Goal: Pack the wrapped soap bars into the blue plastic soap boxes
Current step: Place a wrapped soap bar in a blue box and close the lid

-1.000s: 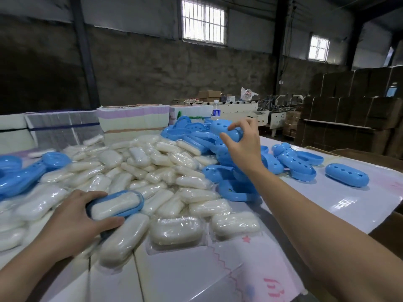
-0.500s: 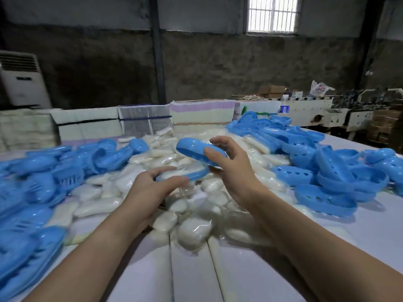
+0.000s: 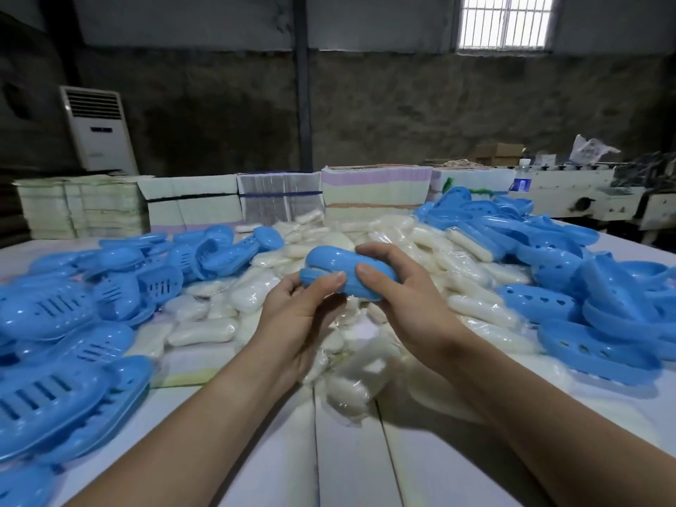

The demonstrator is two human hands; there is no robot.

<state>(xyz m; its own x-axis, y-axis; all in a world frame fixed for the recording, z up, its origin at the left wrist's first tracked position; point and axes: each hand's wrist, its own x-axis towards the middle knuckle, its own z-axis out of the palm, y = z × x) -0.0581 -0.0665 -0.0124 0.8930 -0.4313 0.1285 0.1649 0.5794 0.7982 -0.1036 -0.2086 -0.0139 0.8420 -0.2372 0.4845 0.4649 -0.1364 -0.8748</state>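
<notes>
Blue plastic fills both flanks of the frame, and one blue soap box (image 3: 347, 272) is held up at the centre, just above the heap of wrapped soap bars (image 3: 256, 292) that spreads across the middle of the white table (image 3: 351, 462). The box is gripped from both ends: the left hand (image 3: 300, 316) is curled under its left part with the thumb pressed on the seam, and the right hand (image 3: 398, 298) is wrapped over its right part, thumb on the near edge and fingers over the far side. Such a two-sided grip suggests that the two halves are being squeezed together so that the lid snaps onto the base; whether a bar is already enclosed cannot be told, since the shell hides its inside. At the left of the frame a pile of slotted box halves (image 3: 55, 360) is seen, and at the right a pile of halves with round holes (image 3: 592, 323), probably kept apart so that each kind can be reached by the nearer hand. The loose bars are left between the piles, within easy reach. A floor air conditioner (image 3: 98, 129) is seen at the upper left, against the wall.
</notes>
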